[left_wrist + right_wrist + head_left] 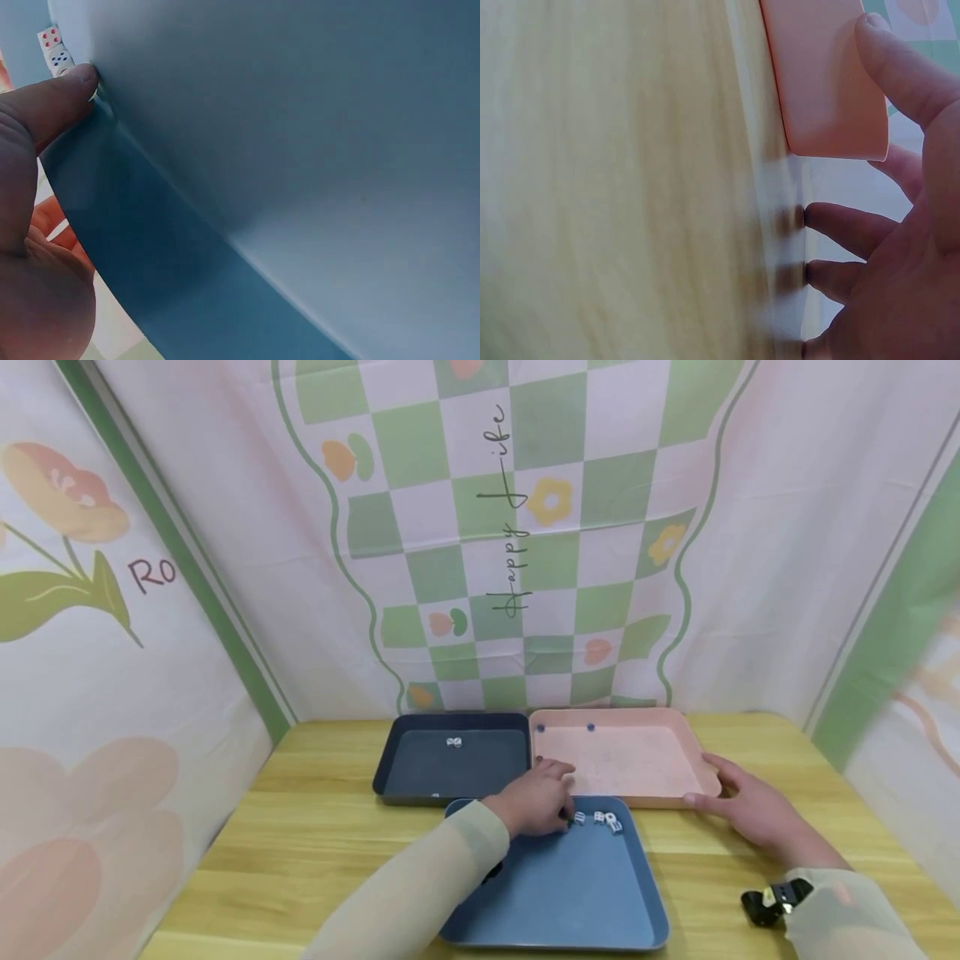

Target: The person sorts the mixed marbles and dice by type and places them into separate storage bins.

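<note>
My left hand (534,797) reaches over the far rim of the blue tray (562,893), its fingers spread toward the pink tray (622,764). In the left wrist view, the thumb (67,90) lies straight across that rim, its tip down inside at the wall. A small greenish bit shows under the tip, mostly hidden. White dice (599,817) sit just to the right of this hand, along the blue tray's far side. At the pink tray's near right corner, my right hand (750,810) holds the wall between thumb and index finger; its other fingers (847,229) reach down to the table.
A dark navy tray (453,772) stands at the back left with a few white dice (454,742). Two small blue dice (591,727) lie at the pink tray's back. The wooden table (300,827) meets a printed curtain (480,660) behind.
</note>
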The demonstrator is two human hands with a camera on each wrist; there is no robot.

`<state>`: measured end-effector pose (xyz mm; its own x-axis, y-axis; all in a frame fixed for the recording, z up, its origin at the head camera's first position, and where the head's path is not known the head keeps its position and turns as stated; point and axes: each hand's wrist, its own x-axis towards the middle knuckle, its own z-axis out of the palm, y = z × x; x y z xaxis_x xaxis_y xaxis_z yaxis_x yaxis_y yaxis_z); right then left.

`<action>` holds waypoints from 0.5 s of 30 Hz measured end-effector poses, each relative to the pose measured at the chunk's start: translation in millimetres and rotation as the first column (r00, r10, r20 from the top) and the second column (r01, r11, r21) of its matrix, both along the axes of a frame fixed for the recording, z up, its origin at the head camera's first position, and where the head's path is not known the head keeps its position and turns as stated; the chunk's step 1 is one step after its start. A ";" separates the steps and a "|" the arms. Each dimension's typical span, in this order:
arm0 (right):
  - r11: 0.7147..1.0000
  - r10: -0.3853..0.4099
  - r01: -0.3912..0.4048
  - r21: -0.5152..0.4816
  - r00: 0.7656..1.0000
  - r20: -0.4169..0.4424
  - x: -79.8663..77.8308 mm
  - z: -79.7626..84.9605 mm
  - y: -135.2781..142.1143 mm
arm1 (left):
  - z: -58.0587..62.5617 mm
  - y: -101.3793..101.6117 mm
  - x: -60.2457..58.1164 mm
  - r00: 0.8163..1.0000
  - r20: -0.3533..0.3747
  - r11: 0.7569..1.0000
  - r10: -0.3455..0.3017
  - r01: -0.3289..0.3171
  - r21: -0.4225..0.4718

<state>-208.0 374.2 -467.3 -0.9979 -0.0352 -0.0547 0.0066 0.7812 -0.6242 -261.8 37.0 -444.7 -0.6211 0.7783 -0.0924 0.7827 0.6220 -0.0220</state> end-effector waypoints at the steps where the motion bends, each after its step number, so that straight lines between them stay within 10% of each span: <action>1: 1.000 -0.001 0.001 -0.001 1.000 0.001 -0.2 -0.3 0.2 | 0.4 -0.2 0.4 1.000 0.003 1.000 0.001 -0.001 0.001; 10: 1.000 -0.005 0.005 0.002 1.000 0.004 -0.6 -0.3 0.5 | 6.2 -6.4 -3.0 0.983 0.181 0.988 0.023 -0.050 0.148; 15: 1.000 -0.009 0.009 -0.001 1.000 0.011 -1.5 0.1 0.1 | 13.5 -9.3 -10.4 0.938 0.340 0.932 0.070 -0.182 0.312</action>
